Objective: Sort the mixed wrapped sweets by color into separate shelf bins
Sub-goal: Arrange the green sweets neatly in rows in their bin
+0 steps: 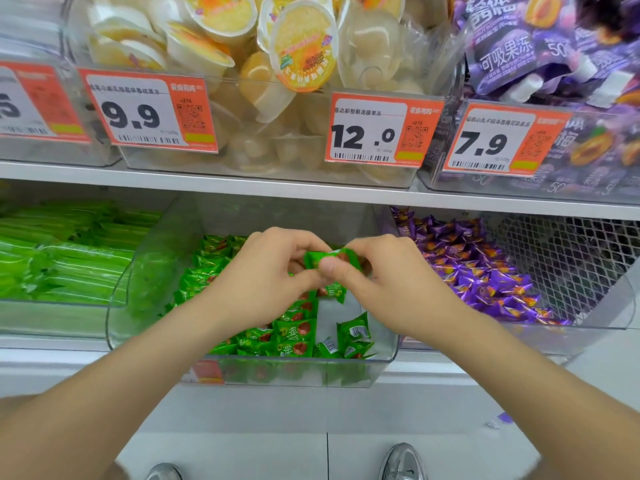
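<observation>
Fingers of L hand & R hand pinch one green sweet over clear bin w/ green pile, purple sweets alongside.

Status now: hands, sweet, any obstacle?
Left hand and right hand pinch one green sweet, over green bin. Purple bin to its right. No obstacle seen.

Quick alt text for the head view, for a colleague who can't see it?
The left hand and right hand pinch one green wrapped sweet over the clear bin of green sweets. A bin of purple sweets sits to its right.
</observation>
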